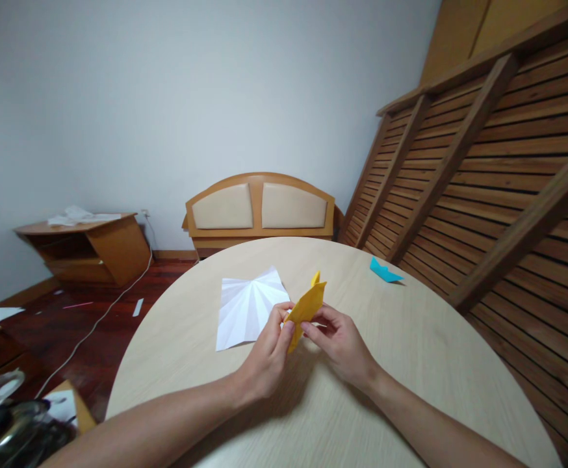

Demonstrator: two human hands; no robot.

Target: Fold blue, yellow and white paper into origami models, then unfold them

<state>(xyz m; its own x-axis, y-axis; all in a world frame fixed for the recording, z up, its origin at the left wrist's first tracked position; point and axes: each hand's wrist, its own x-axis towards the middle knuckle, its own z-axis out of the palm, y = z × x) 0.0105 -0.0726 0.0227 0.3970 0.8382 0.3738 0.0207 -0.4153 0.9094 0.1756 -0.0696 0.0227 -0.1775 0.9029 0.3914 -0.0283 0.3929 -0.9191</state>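
Observation:
A piece of folded yellow paper (307,304) is held up over the round table (177,364), tilted, with a small point sticking up at its top. My left hand (270,351) grips its lower left part between thumb and fingers. From the other side my right hand (345,344) pinches it, the thumb on the near face and the fingers partly hidden behind. Just beyond my left hand lies a white sheet (245,309) with creases fanning out. A folded blue paper boat (385,271) sits near the table's far right edge.
A wooden headboard (259,205) stands behind the table. Slatted wooden panels (459,169) lean along the right. At the left are a low cabinet (118,250) with papers on top, a white cable (103,318) across the floor, and a glass kettle (15,429).

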